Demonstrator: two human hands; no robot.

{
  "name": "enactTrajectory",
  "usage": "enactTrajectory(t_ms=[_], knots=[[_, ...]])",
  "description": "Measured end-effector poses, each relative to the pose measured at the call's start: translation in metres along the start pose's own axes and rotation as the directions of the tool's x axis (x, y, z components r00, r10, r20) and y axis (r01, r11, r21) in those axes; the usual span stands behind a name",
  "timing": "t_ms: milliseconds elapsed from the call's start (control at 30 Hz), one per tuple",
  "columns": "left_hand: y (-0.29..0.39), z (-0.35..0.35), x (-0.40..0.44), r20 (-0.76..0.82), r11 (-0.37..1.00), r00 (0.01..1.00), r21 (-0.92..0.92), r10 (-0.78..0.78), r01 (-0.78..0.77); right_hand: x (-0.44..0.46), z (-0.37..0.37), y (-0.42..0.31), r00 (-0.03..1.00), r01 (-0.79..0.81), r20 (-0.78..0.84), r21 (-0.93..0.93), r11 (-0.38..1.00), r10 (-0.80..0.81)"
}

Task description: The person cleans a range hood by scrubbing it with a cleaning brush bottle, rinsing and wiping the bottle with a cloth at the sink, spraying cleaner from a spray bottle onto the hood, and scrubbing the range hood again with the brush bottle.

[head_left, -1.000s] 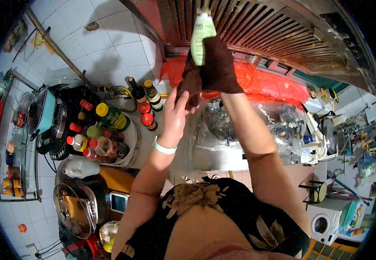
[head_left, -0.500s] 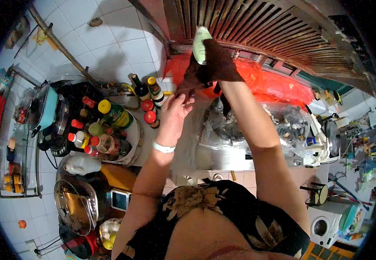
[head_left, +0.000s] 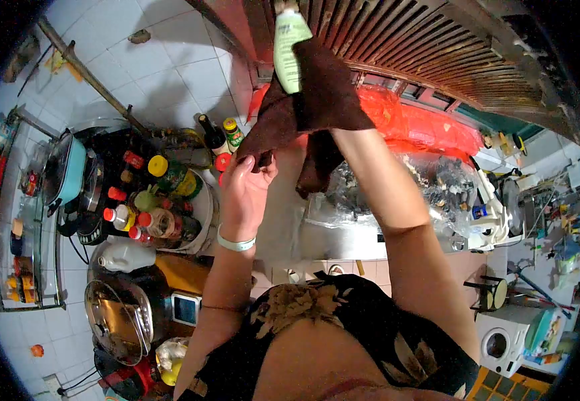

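Observation:
A dark brown cloth drapes over my right hand and hides its fingers; only the right forearm shows below it. Through the cloth, that hand grips a pale green bottle with printed text, held up in front of the range hood. The bottle's top end is partly cut off from clear view. My left hand, with a pale band at the wrist, is closed on the lower left corner of the cloth. Another fold of the cloth hangs beneath, over the counter.
A slatted, stained range hood spans the top. Red plastic sheeting lies along the wall below it. Clear plastic wrap covers the stove area. Several sauce bottles crowd a round tray at the left, near a glass-lidded pot.
The bottle and cloth have moved left and slightly up, and more of the bottle shows. My left hand has shifted left and down with the cloth's corner, spreading it wider.

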State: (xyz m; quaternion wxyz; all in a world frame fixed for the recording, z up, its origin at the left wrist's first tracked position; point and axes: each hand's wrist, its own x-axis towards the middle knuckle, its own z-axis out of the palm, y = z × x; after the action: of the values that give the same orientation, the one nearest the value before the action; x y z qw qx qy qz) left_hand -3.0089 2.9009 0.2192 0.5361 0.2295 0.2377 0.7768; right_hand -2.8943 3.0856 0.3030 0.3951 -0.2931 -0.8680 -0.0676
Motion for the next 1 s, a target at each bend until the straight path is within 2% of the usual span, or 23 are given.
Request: enactTrajectory(t_ms=[100,167,333,433,500,533,567,633,733,767,833,900,967,1000], knots=[[-0.014,-0.018,0.006,0.006,0.999,0.999,0.033,-0.033,0.032,-0.010,0.021,0.004,0.992,-0.069,0.105,0.007,0.998,0.068],[-0.017,-0.023,0.003,0.022,0.998,0.998,0.028,-0.062,0.061,-0.019,0.019,0.002,0.990,-0.080,0.119,0.024,0.997,0.076],[-0.026,-0.033,-0.012,-0.115,0.953,0.969,-0.240,-0.219,0.186,-0.056,-0.049,-0.007,0.994,-0.069,0.090,0.061,0.996,0.064],[-0.045,-0.042,-0.015,-0.278,0.959,0.947,0.185,-0.159,0.216,-0.089,-0.110,-0.012,0.992,-0.096,0.091,0.047,0.994,0.092],[-0.051,-0.018,-0.027,0.068,0.944,0.948,-0.097,-0.309,0.315,-0.110,-0.145,-0.011,0.987,-0.125,0.101,0.017,0.992,0.123],[-0.061,-0.010,-0.029,0.202,0.946,0.924,0.063,-0.325,0.319,-0.121,-0.162,-0.012,0.983,-0.152,0.103,-0.006,0.988,0.152],[-0.075,-0.021,-0.029,0.276,0.913,0.872,0.067,-0.404,0.402,-0.132,-0.178,-0.009,0.977,-0.178,0.111,-0.031,0.984,0.180],[-0.105,-0.008,-0.040,0.320,0.868,0.807,0.175,-0.496,0.464,-0.154,-0.210,-0.008,0.964,-0.230,0.120,-0.084,0.970,0.239],[-0.151,0.008,-0.067,0.231,0.784,0.755,0.292,-0.613,0.548,-0.200,-0.255,0.003,0.932,-0.314,0.133,-0.167,0.935,0.337],[-0.165,0.014,-0.073,0.297,0.760,0.705,0.351,-0.644,0.546,-0.226,-0.264,0.010,0.941,-0.291,0.113,-0.210,0.933,0.319],[-0.196,0.012,-0.077,0.287,0.645,0.602,0.538,-0.746,0.543,-0.271,-0.289,0.023,0.878,-0.412,0.170,-0.207,0.887,0.448],[-0.217,0.041,-0.088,0.258,0.620,0.612,0.601,-0.748,0.504,-0.309,-0.310,0.038,0.857,-0.514,-0.016,-0.093,0.853,0.515],[-0.251,0.066,-0.099,0.226,0.593,0.629,0.658,-0.744,0.464,-0.387,-0.326,0.076,0.735,-0.668,-0.055,0.115,0.735,0.676],[-0.274,0.075,-0.103,0.315,0.631,0.634,0.687,-0.706,0.360,-0.404,-0.338,0.086,0.685,-0.706,-0.062,0.187,0.683,0.726]])
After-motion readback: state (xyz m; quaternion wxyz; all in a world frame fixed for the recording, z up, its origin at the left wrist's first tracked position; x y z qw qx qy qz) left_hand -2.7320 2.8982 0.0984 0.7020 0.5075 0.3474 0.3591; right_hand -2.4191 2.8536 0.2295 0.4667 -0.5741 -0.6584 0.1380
